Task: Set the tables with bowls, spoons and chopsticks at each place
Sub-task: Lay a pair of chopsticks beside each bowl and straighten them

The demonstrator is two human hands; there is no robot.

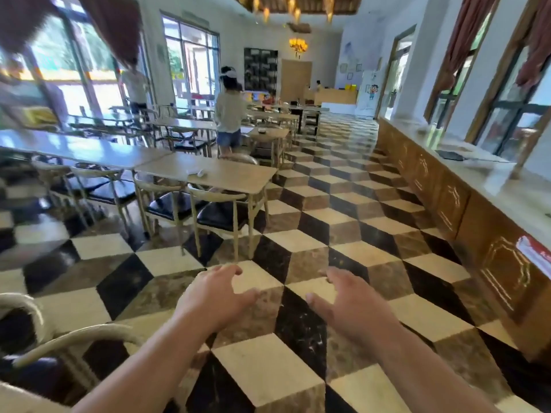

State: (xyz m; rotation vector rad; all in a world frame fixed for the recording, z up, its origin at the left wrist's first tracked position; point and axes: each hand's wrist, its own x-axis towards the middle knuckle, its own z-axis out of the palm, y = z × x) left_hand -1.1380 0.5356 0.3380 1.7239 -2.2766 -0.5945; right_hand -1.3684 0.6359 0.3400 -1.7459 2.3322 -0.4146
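My left hand (216, 293) and my right hand (348, 305) are stretched out in front of me over the tiled floor, palms down, fingers apart, holding nothing. A wooden table (226, 174) stands ahead to the left with a small white item (199, 173) on its top. Longer tables (74, 147) run off to the left, blurred. No bowls, spoons or chopsticks can be made out on the near tables.
Chairs with dark seats (220, 216) line the near table, and another chair (74, 338) is at my lower left. A wooden counter (447, 201) runs along the right wall. A person (229, 114) stands among the far tables. The checkered aisle (328, 189) runs ahead.
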